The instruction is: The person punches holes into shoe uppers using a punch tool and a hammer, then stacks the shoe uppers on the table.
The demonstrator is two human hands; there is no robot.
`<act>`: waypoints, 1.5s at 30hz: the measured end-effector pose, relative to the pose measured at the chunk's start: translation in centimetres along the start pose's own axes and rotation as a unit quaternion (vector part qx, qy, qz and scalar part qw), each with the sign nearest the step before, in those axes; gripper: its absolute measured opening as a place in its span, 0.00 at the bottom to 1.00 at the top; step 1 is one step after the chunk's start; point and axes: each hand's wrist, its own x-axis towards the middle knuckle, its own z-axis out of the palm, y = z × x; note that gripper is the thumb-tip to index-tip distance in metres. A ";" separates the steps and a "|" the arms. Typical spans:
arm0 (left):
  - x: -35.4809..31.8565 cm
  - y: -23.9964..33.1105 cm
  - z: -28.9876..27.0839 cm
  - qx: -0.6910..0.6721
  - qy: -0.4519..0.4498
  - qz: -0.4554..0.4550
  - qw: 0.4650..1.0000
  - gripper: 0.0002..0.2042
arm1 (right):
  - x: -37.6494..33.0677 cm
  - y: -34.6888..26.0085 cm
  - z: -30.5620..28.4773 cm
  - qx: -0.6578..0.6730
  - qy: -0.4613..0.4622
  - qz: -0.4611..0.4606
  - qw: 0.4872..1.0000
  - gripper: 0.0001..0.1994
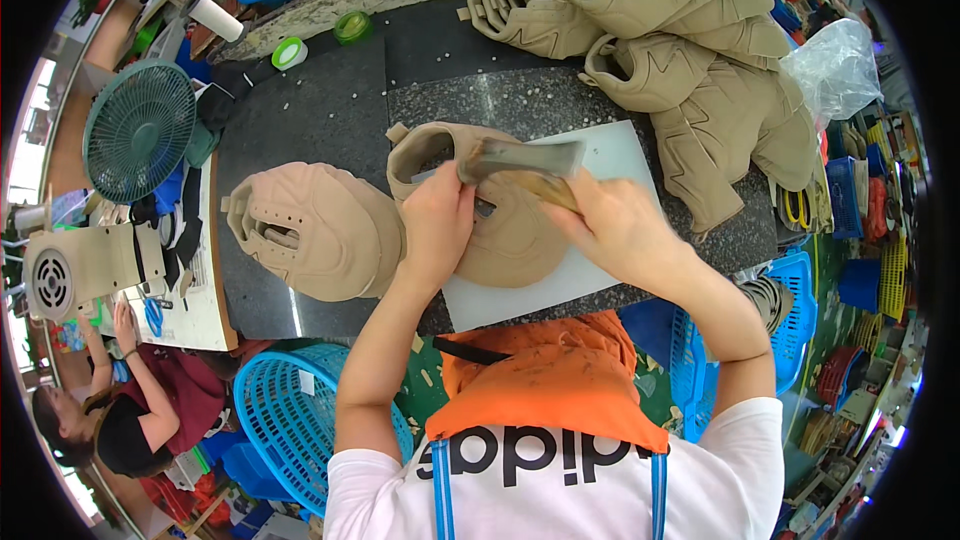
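A tan shoe upper [520,248] lies on a white cutting board [622,205] in front of me. My right hand [630,230] is wrapped round the wooden handle of a hammer [525,156]. The hammer's metal head is over the upper, close by my left fingers. Resting over the upper, my left hand [437,220] is closed, with its fingertips pinched near the opening. What they pinch is hidden behind the hammer head. Left of this, a nested stack of tan uppers [335,230] sits on the dark worktop.
More tan uppers [690,70] are piled at the back right, beside a clear plastic bag [832,70]. Tape rolls [290,53] and small white bits dot the worktop [330,120]. A green fan [140,130] stands left; blue baskets [285,405] flank me. Another person works at far left.
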 end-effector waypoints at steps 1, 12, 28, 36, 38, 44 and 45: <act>-0.1 -0.1 -0.4 -0.021 0.005 -0.020 1.000 0.04 | -0.5 -0.5 -0.2 0.003 -0.001 0.001 1.000 0.10; -0.2 -1.5 -0.3 -0.296 -0.073 -0.142 0.942 0.05 | -1.6 -3.2 -8.3 0.365 0.276 0.061 0.887 0.16; -0.4 -0.8 -0.9 -0.364 -0.122 -0.176 0.906 0.04 | -3.4 -3.4 -7.3 0.340 0.255 0.099 0.900 0.10; -0.1 -1.3 -0.6 -0.361 -0.130 -0.170 0.908 0.06 | -4.1 -0.2 -3.4 0.011 -0.066 0.098 0.993 0.12; 0.4 -0.4 -1.1 -0.408 -0.160 -0.208 0.874 0.04 | -4.0 -0.7 -5.5 0.084 0.019 0.111 0.990 0.12; -0.8 2.1 -0.9 -0.066 -0.212 -0.054 0.974 0.04 | -4.1 -1.9 -5.2 0.330 0.281 -0.016 0.901 0.10; -1.1 2.4 -0.9 -0.064 -0.212 -0.055 0.974 0.04 | -3.0 0.1 -3.9 -0.029 0.274 -0.227 0.934 0.11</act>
